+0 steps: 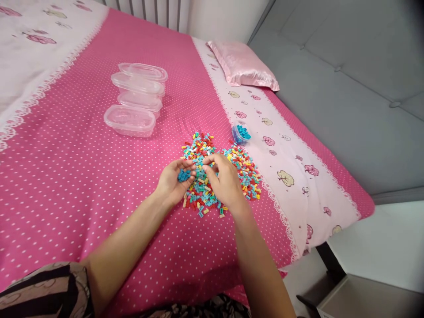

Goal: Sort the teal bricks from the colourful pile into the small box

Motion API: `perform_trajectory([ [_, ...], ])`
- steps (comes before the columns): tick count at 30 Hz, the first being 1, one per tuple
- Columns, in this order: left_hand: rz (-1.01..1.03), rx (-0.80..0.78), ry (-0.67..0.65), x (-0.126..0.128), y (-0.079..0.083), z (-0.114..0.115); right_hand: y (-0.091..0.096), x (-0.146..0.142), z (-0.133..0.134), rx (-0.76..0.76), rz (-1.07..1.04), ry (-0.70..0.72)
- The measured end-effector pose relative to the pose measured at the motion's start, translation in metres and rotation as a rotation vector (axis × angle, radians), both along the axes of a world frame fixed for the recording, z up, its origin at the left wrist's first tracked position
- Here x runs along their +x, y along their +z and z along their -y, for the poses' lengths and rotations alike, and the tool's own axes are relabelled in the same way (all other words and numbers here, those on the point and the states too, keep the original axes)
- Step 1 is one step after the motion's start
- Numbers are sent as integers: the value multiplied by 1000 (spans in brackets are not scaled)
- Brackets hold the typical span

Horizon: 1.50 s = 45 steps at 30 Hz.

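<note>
A spread of small toy bricks point(247, 176) in red, yellow, turquoise, white and blue lies loose on the pink bed cover. At the left side of this pile, my left hand point(174, 180) is cupped palm up around several blue bricks point(184, 175). My right hand point(223, 179) hovers over the middle of the pile, its thumb and index finger bent close together; whether a brick sits between them is too small to make out. Just beyond the pile stands a small clear tub point(240, 134) heaped with blue bricks.
Several clear plastic containers with lids point(130, 118) stand in a row on the polka-dot cover point(66, 176), left of the pile. A pink satin pillow point(243, 66) lies at the far right, near the grey padded headboard point(347, 84). The bed's edge drops off at lower right.
</note>
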<state>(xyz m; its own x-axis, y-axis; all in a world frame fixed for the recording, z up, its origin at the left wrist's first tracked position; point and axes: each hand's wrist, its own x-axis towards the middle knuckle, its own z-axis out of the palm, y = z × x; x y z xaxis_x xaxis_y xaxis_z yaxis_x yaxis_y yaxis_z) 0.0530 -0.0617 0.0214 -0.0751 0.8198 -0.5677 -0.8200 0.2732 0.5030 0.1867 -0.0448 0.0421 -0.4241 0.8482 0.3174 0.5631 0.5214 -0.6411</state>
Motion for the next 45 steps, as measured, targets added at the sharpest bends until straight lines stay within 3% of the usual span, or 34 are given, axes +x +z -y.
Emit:
perform_trajectory([
  [4,51,-10,-126,4,4,4,9,-2,2,47,-41,49],
  [8,51,16,-178,-6,4,-1,-3,39,-10,103,-69,-239],
  [14,-19,23,54,-34,-3,-14,-59,161,-19,104,191,-792],
  [18,-125,13,85,-36,-13,-19,-97,205,-11,64,376,-983],
  [21,-274,55,66,-35,-22,-22,-110,210,-9,96,403,-1015],
  [24,-557,144,3,-34,-29,-23,-112,209,-10,112,372,-1030],
  [30,-1321,48,-421,-35,-24,-15,-112,213,-9,99,327,-1026],
  [33,-1510,78,-588,-42,-17,-12,-113,214,-9,84,328,-1020],
  [36,-1551,103,-751,-48,-13,-11,-113,214,-9,89,325,-1015],
  [40,-1362,221,-978,-40,-14,-9,-114,215,-9,115,317,-1004],
  [45,-1191,377,-968,-8,-20,-2,-116,217,-7,124,315,-990],
])
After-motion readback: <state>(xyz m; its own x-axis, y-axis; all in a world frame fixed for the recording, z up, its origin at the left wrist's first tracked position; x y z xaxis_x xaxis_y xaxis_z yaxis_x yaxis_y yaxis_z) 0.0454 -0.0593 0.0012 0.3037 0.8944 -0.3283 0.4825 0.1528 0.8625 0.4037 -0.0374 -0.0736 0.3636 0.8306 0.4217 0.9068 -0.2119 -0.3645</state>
